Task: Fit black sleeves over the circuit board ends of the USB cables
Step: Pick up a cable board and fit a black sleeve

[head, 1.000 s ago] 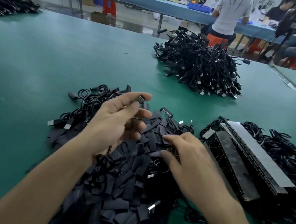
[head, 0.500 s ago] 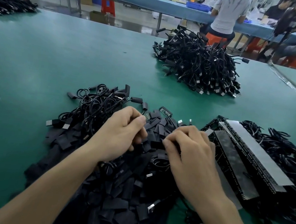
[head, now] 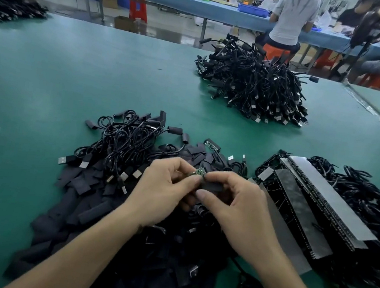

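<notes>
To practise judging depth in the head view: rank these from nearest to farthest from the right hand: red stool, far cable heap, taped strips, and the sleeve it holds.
From the right hand:
1. Sleeve, pinched in its fingers.
2. Taped strips, just to its right.
3. Far cable heap, ahead across the table.
4. Red stool, on the floor beyond the table, back left.

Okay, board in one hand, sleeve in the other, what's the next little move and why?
Probably slide the sleeve onto the board. The left hand pinches the bare board, the right hand pinches the sleeve right beside it, not yet over it.
</notes>
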### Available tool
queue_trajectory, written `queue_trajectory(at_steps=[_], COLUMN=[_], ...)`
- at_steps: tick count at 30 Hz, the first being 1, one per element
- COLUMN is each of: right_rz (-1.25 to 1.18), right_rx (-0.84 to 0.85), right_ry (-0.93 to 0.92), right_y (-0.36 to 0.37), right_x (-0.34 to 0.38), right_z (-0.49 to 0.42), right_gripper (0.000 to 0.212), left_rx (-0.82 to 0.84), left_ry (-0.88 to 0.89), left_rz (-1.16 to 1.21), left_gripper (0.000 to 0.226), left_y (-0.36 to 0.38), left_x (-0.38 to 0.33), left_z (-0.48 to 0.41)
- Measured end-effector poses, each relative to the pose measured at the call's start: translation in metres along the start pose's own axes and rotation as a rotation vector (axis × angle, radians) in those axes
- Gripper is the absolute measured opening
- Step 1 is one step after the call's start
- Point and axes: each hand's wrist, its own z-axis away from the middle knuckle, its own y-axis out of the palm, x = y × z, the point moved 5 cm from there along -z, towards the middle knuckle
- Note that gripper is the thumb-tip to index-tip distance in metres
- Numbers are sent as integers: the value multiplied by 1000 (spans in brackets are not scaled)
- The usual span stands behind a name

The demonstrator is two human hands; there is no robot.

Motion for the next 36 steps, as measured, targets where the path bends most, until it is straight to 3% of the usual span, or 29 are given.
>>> queue_trajectory(at_steps=[3, 9, 15, 23, 36], right_rz=[-18, -310, -348, -369, -398], right_rx=[-66, -152, -174, -169, -126], right_ry=[6, 55, 62, 37, 36], right_y=[2, 0, 0, -4, -2], right_x=[-10, -23, -24, -19, -19], right_z=[0, -3, -1, 2, 3], right_gripper=[19, 22, 35, 27, 22], left_rx=[-13, -28, 39, 74, 41], left_ry=[-14, -40, -33, 11, 28], left_rz=[18, 93, 59, 94, 142], left_gripper=[7, 16, 31, 3, 11], left_y=[0, -5, -4, -5, -7], left_x=[7, 9, 10, 11, 11], left_z=[0, -1, 1, 2, 1])
